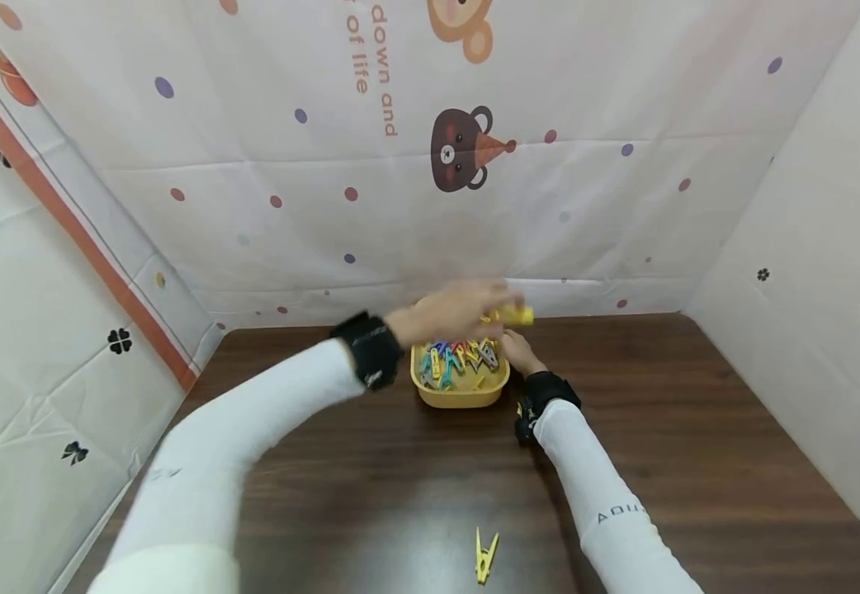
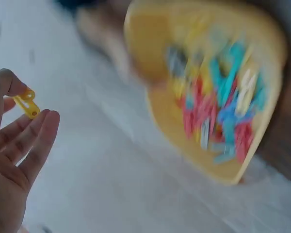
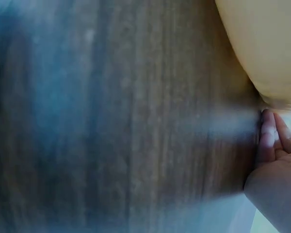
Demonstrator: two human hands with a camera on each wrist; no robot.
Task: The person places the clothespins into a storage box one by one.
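My left hand [image 1: 460,312] is raised over the back of a yellow plastic basket [image 1: 461,399]. Its thumb and index finger pinch a yellow clothespin [image 2: 27,104], while the other fingers stay extended. The basket holds several clothespins [image 2: 228,92] in red, teal, blue, yellow and grey, blurred in the left wrist view. At the basket's right side, my right hand [image 1: 522,353] holds the rim; a blurred digit laps over the edge in the left wrist view. In the right wrist view its fingers [image 3: 267,136] lie against the outer wall, and their tips are partly hidden.
One yellow clothespin [image 1: 484,558] lies on the dark wooden table [image 1: 370,495], near the front edge. A white printed cloth [image 1: 311,231] hangs behind the table, with more cloth at both sides. The basket stands near the table's back edge.
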